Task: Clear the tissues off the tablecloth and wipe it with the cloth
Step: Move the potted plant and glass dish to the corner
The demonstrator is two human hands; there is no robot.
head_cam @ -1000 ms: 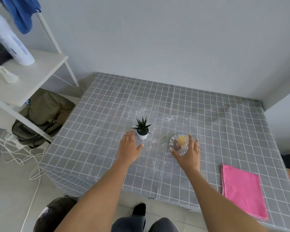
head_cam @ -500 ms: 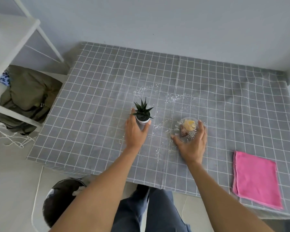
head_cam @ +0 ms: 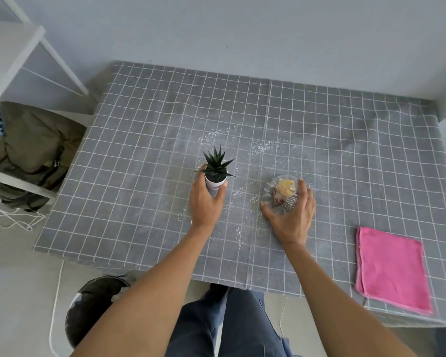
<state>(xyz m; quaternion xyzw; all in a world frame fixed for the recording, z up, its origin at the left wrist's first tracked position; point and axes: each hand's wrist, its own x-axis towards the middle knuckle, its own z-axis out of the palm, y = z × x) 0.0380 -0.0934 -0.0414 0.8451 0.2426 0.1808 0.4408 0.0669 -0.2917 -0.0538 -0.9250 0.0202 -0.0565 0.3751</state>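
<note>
A grey checked tablecloth covers the table, with white crumbs scattered around its middle. My left hand is wrapped around the white pot of a small spiky plant. My right hand grips a clear glass dish holding a yellow and a brown item. A folded pink cloth lies flat near the front right edge, apart from both hands. No tissues show on the tablecloth.
A black bin with white scraps inside stands on the floor below the table's front left corner. A white shelf with an olive bag stands at the left. White cables lie on the floor.
Both hands reached forward and closed, the left on the plant pot and the right on the glass dish. The view tilted down, bringing the bin into sight.
</note>
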